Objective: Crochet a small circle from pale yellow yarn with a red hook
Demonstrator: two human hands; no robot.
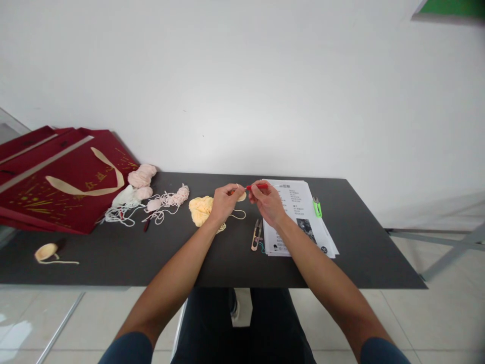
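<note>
My right hand (pixel 270 205) is closed around a red-handled crochet hook (pixel 261 186), its tip pointing left. Facing it, my left hand (pixel 224 202) pinches a small pale-yellow crochet piece (pixel 241 196), mostly covered by the fingers. The hook's tip meets the piece at the left fingertips; the stitches are too small to make out. Just left of my left hand lies a ball of yellow yarn (pixel 200 210). A loose strand of yarn (pixel 239 216) curls on the table beneath the hands.
Thread snips (pixel 256 235) lie beside printed sheets (pixel 291 217); green-handled snips (pixel 317 207) rest on the sheets' right edge. Leftward are tangled pink yarn (pixel 166 201), pink-and-white balls (pixel 141 177), dark-red bags (pixel 71 177) and a cream crocheted cup (pixel 46 252). A white wall backs the black table (pixel 364 253).
</note>
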